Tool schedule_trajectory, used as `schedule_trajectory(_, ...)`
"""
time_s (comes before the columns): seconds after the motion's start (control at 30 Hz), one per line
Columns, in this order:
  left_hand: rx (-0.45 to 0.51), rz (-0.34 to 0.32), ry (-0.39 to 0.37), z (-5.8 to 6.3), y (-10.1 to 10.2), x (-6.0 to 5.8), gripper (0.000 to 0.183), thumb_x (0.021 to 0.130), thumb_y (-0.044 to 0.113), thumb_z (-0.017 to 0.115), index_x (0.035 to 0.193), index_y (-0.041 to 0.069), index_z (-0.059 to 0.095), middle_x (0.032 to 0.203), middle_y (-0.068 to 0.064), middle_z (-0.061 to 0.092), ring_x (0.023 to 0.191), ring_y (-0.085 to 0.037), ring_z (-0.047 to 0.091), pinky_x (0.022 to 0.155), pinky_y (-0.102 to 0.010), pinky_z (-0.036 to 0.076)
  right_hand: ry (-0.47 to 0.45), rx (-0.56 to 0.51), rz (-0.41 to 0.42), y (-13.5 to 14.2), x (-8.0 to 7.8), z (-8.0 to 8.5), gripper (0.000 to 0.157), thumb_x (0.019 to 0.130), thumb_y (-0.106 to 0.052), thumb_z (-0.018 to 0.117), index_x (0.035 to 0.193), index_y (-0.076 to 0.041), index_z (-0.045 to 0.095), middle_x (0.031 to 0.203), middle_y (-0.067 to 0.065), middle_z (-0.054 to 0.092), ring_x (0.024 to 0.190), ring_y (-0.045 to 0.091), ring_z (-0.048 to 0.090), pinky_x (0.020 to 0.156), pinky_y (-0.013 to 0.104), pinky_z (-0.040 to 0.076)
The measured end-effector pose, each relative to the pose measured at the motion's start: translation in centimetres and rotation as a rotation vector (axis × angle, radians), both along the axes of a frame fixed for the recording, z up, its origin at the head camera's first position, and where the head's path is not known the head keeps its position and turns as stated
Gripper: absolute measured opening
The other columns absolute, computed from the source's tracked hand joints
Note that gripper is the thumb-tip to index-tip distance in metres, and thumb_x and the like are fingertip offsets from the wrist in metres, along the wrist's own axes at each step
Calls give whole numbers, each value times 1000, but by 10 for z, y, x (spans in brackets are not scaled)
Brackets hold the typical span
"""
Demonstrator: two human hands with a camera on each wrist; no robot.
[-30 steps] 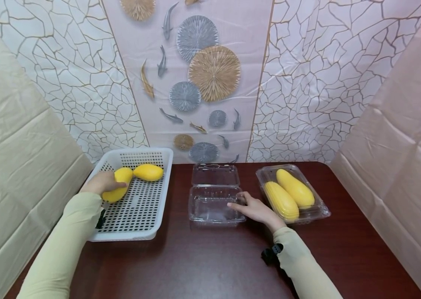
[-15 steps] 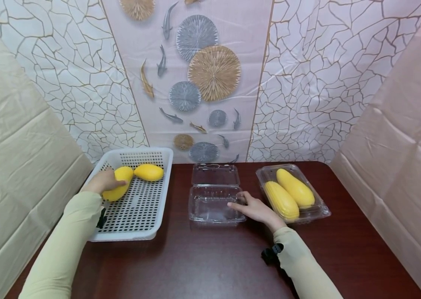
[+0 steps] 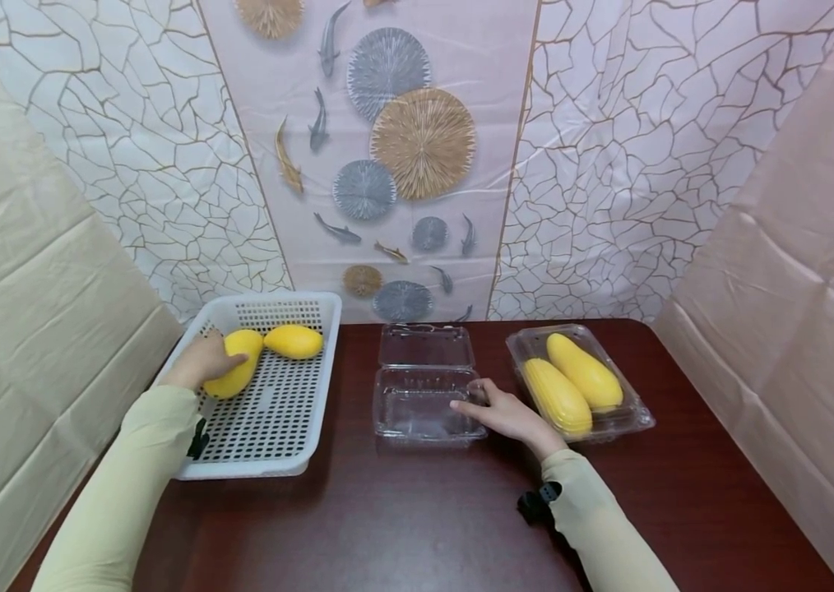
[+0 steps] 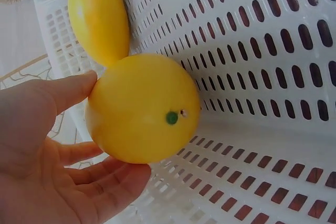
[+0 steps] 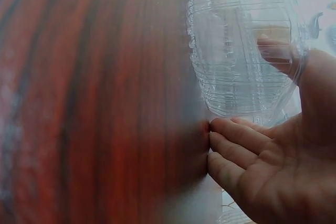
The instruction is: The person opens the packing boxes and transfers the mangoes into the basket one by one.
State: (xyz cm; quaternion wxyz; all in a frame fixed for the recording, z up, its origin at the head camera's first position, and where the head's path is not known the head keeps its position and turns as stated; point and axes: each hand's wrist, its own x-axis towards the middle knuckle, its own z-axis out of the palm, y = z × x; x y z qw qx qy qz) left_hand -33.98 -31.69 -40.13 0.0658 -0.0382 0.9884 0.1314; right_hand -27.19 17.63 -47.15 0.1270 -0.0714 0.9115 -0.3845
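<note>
Inside the white basket on the left, my left hand grips a yellow mango. In the left wrist view the thumb is on one side of this mango and the fingers curl under the other; a green dot marks its rounded end. A second mango lies against its far end. At the middle of the table, my right hand holds the right side of an open clear plastic clamshell box. Its thumb reaches over the rim, and the fingers lie low along the outside wall.
To the right stands a closed clear clamshell box with two yellow mangoes inside. The open box's lid lies back toward the patterned wall cloth. Cloth panels flank the dark red table on both sides.
My left hand has edged very slightly back to the left at the mango, which stays in the basket. The right hand and the open box have not moved.
</note>
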Motion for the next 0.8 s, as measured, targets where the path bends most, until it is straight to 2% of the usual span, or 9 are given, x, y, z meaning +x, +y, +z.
schedule_trajectory(0.07, 24, -6, 8, 1, -2, 2, 77, 103, 31, 54, 142, -27, 23, 138, -48, 34, 120, -56, 48, 99, -60, 44, -1, 2, 2, 0, 0, 0, 83, 93, -63, 59, 149, -4, 39, 149, 23, 47, 132, 35, 51, 105, 55, 40)
schedule_trajectory(0.17, 38, -18, 9, 5, -3, 4, 71, 104, 29, 51, 141, -27, 27, 137, -46, 38, 116, -53, 51, 97, -60, 45, -1, 3, 4, 1, 0, 0, 84, 93, -64, 58, 150, -5, 38, 150, 22, 46, 132, 36, 50, 105, 56, 41)
schedule_trajectory(0.27, 35, -21, -2, 7, -4, 4, 66, 104, 29, 49, 136, -27, 34, 128, -45, 47, 104, -47, 56, 90, -56, 48, -2, -3, 9, 1, 0, 1, 85, 93, -65, 58, 150, -5, 37, 150, 21, 46, 133, 36, 50, 105, 57, 41)
schedule_trajectory(0.37, 18, -28, 1, 3, -5, 2, 63, 104, 32, 50, 127, -26, 43, 109, -38, 56, 85, -37, 57, 76, -48, 50, 1, 2, 9, 1, -1, 0, 86, 93, -65, 58, 150, -5, 37, 150, 21, 46, 133, 35, 50, 105, 56, 40)
schedule_trajectory(0.47, 19, -34, 20, -2, -5, 1, 67, 102, 33, 55, 130, -26, 40, 110, -39, 56, 89, -41, 59, 77, -49, 52, 1, 9, 7, 0, -1, -1, 84, 94, -63, 57, 150, -4, 38, 150, 22, 47, 132, 35, 50, 105, 56, 40)
schedule_trajectory(0.6, 37, -31, 32, -5, -4, 1, 74, 101, 31, 57, 141, -25, 29, 129, -46, 46, 112, -53, 54, 93, -59, 48, -2, 8, 6, -1, -1, -1, 84, 94, -63, 58, 150, -4, 38, 150, 22, 47, 132, 35, 51, 105, 56, 41)
schedule_trajectory(0.8, 49, -30, 23, -6, -4, 0, 73, 103, 31, 53, 144, -24, 26, 137, -46, 40, 122, -56, 47, 99, -62, 43, -6, -8, 15, 0, 0, 0, 88, 91, -67, 58, 150, -5, 37, 150, 21, 46, 131, 35, 51, 104, 56, 41)
